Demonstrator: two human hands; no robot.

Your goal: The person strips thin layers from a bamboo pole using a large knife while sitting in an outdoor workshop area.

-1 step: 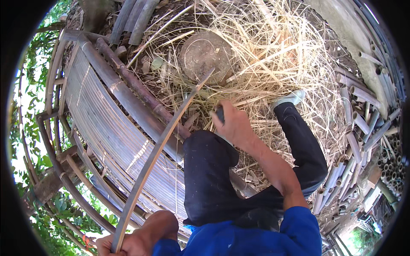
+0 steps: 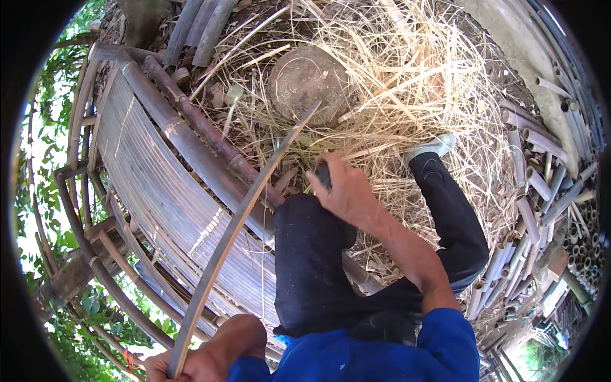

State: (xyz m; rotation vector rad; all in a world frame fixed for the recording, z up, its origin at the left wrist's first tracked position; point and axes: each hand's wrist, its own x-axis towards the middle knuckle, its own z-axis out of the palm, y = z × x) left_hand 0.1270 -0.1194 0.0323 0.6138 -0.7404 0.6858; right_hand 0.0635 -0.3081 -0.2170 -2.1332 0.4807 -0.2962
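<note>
**Right hand eases back, long strip holds its line**

From my end, the clearest change is the right hand (image 2: pixel 350 194): it has drawn slightly nearer the person, and a little left, so it now sits lower, on the near side of the round block (image 2: pixel 309 83). Its fingers are curled around a small dark thing (image 2: pixel 324 174), most of which is hidden, so I can't tell what it is. The hand is right beside the bent knee (image 2: pixel 305 223), well nearer than the block; whether they touch, I can't make out. Left of the block, a pale sliver now shows below a green leaf (image 2: pixel 235 91).

The long strip (image 2: pixel 238 219) has barely moved. I read that as a small repositioning of the right hand alone, with the strip kept steady.

The strip runs from the far tip, seen over the block's near edge, down to the near left of the block, where the left hand (image 2: pixel 203 360) is wrapped firmly around its lower end. I can't judge whether the tip touches the block. The strip looks slender and gently bowed, brown along its length with a greyer face near the hand, and it appears narrower and darker at the tip.
</note>
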